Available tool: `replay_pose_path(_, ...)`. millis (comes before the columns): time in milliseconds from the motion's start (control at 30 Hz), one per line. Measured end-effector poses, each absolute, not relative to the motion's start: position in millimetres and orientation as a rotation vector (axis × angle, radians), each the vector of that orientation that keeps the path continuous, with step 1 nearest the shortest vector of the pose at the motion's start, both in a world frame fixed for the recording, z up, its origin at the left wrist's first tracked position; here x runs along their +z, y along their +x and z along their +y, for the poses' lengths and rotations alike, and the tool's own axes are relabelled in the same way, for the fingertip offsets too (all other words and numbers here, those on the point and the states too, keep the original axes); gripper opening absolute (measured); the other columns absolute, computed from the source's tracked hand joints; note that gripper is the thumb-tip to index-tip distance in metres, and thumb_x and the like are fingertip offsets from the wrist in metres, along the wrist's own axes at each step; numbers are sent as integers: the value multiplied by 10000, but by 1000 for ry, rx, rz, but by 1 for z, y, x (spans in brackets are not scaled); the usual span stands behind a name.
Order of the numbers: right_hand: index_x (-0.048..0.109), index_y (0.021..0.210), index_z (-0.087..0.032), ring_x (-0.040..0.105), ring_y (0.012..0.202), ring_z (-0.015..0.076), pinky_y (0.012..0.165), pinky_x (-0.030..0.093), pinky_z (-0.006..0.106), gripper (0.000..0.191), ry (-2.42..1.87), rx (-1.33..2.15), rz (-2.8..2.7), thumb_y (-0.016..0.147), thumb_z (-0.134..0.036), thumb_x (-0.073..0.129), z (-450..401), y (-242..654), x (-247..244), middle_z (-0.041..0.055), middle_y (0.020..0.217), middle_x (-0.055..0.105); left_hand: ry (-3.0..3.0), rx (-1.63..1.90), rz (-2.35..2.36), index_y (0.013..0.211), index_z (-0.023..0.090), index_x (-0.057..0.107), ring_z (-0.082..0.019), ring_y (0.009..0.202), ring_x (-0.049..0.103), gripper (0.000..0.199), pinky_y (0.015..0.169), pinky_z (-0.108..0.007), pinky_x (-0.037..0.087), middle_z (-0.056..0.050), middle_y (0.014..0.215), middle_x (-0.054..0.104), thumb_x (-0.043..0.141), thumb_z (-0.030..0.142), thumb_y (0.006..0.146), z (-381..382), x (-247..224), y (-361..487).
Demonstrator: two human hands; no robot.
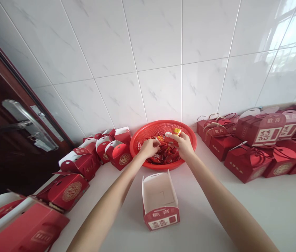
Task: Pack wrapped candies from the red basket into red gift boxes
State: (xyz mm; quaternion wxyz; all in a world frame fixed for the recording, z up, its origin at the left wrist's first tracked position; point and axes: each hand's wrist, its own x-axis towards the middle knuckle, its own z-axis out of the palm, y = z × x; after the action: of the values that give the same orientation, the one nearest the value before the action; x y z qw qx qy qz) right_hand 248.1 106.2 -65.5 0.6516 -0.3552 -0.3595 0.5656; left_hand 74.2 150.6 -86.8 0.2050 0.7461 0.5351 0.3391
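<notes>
- At the far middle of the bench (268,217), against the wall (160,94): red basket (165,167), upright, holding wrapped packets (171,155). Its rim likely keeps the loose packets together.
- Open box (158,190): upright, just near of the basket, between the forearms. Mouth up, no contents seen; presumably set there to be within easy reach of both hands.
- Right hand (186,145): over the basket's right side, fingers pinching a red-and-yellow packet (177,131) at their tips, probably because it is small and light.
- Left hand (148,148): over the left side, fingers curled, tips at the packets. Cannot tell whether they pinch one or only touch.
- Packets relative to fingers: pile between and below both hands; pinched one at the right fingertips, toward the far rim.
- Other boxes grouped left (120,155) and right (219,145), apart from the open box.
</notes>
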Motion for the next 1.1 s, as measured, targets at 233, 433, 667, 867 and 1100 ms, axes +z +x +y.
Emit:
replay_pose_path(233,664,785,-192,717,774,175,598,591,243,276,-804,1317,-788,602,-258,860,108,248,-66,37,875,754,2250,555,1468,833,273,794,-310,884,709,373,910,-399,504,-38,860,781,745,98,507,147,-91,77)
replay_pose_path(433,663,767,-202,715,813,182,596,601,241,255,-801,1319,-778,598,-222,853,106,249,-64,26,867,746,2246,521,1595,794,268,771,-300,788,697,315,803,-366,505,-40,744,745,777,165,496,154,-98,70)
replay_pose_path(667,661,780,-204,714,825,186,601,592,240,235,-811,1308,-791,608,-234,819,106,248,-64,28,867,740,2161,688,1581,742,247,764,-245,685,684,288,656,-294,496,-7,652,712,749,91,501,155,-95,69)
replay_pose_path(867,669,796,-204,710,830,191,585,585,244,232,-805,1290,-779,611,-230,807,107,248,-66,33,895,745,2021,980,1470,865,200,779,-214,664,674,184,692,-319,529,-16,666,715,717,176,693,154,-88,72)
replay_pose_path(1100,677,801,-204,707,783,191,585,575,262,258,-818,1284,-802,588,-239,817,107,249,-66,29,877,752,1856,1177,1272,888,168,778,-218,809,702,185,786,-352,568,-72,856,772,741,214,713,153,-85,72)
